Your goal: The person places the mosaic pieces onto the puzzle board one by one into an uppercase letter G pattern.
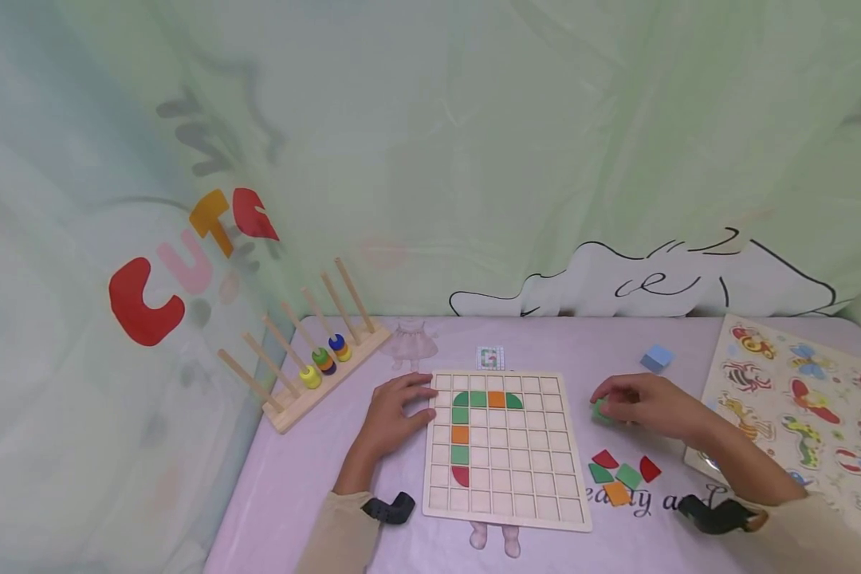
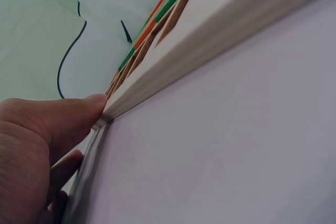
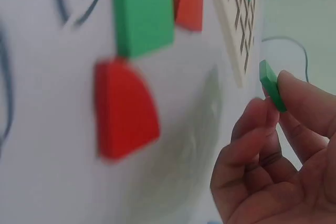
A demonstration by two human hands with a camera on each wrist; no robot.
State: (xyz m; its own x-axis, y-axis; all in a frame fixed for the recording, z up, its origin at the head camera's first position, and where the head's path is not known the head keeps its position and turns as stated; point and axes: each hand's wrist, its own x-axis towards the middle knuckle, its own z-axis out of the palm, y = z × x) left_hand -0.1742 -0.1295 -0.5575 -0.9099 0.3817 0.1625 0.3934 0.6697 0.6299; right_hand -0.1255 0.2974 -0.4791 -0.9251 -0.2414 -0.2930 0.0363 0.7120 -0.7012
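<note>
A wooden grid board (image 1: 505, 502) lies on the table with green, orange and red tiles in an L-shaped run along its top and left cells. My left hand (image 1: 395, 414) rests at its left edge, thumb tip (image 2: 97, 99) against the rim and the other fingers loosely extended. To the right of the board, my right hand (image 1: 638, 402) pinches a green tile (image 3: 271, 85) between thumb and fingers, above the table. Below that hand lie loose tiles: a green square (image 1: 627, 477), an orange square (image 1: 617, 493), a green piece (image 1: 600, 473) and red rounded pieces (image 1: 649, 469).
A small pattern card (image 1: 490, 358) lies behind the board. At the left stands a wooden peg rack (image 1: 330, 375) with coloured rings. A blue block (image 1: 657, 358) sits beyond my right hand, and an insect puzzle board (image 1: 796, 399) lies under and beside the right forearm.
</note>
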